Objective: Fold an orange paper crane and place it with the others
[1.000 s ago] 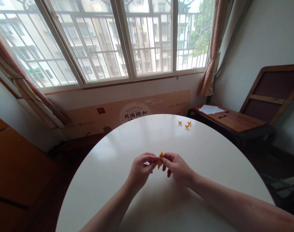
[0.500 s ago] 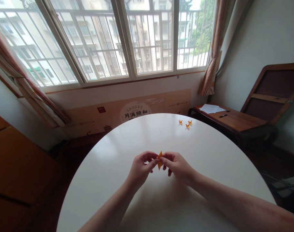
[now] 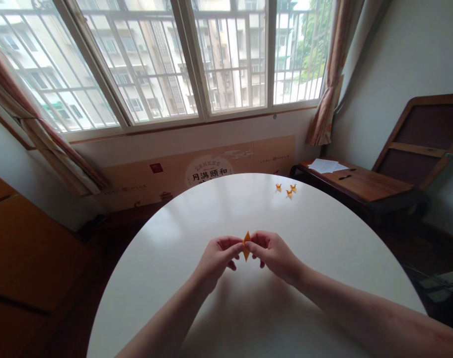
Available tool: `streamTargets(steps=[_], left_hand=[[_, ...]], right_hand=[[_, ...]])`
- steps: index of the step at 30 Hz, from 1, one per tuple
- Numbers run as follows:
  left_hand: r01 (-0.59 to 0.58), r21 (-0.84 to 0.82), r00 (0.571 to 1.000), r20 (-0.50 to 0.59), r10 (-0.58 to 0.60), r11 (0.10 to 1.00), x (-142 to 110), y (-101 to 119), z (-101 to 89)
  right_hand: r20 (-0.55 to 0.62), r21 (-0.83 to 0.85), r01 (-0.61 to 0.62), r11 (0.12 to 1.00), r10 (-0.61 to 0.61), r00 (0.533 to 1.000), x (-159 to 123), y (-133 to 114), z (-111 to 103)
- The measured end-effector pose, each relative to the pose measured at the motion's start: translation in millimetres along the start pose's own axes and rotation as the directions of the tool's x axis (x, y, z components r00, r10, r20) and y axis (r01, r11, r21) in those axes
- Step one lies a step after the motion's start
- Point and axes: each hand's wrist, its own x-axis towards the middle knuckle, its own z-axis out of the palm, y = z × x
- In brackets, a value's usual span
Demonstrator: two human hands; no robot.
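A small piece of orange origami paper (image 3: 247,254), folded into a narrow diamond, stands upright between my hands above the table. My left hand (image 3: 219,256) pinches its left side between thumb and fingers. From the right, my right hand (image 3: 273,252) grips it the same way, thumb on the near face. The fingertips hide the middle of the paper. Farther off, three small orange folded paper cranes (image 3: 289,193) sit together near the far edge of the white round table (image 3: 167,298).
To the right stands a low wooden bench (image 3: 379,185) with white sheets of paper (image 3: 325,165) and a dark pen-like object (image 3: 344,177) on it. A wooden cabinet (image 3: 33,248) is at the left. Behind the table are a printed panel (image 3: 245,154) and a barred window (image 3: 234,59).
My fingers have shifted slightly on the folded paper, and the left fingers sit a bit straighter. Both hands keep their pinch; the cranes have not moved.
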Motion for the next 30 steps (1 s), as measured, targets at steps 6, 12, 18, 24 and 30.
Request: streamTargets(steps=[6,12,18,24,30], left_hand=[[0.0,0.022,1.0,0.02,0.0,1.0,-2.2,3.3,0.0],[-0.009,0.072,1.0,-0.002,0.009,0.997,-1.4,1.7,0.4],[-0.062,0.123,0.998,-0.009,0.064,0.99,0.4,-2.7,0.1],[-0.047,0.139,0.998,-0.041,0.053,0.989,0.7,-3.9,-0.4],[-0.033,0.083,0.997,-0.064,0.038,0.996,0.7,-2.0,-0.6]], right_hand=[[-0.015,-0.037,-0.007,0.999,0.007,1.0,-0.8,-5.7,-0.4],[-0.003,-0.003,-0.028,1.0,0.028,1.0,-0.4,-2.7,-1.1],[0.007,0.033,-0.05,0.998,0.05,0.999,1.0,0.8,-1.4],[0.022,0.07,-0.077,0.995,0.076,0.997,1.9,0.4,-3.0],[0.032,0.061,-0.102,0.993,0.1,0.994,0.9,-3.0,-3.5]])
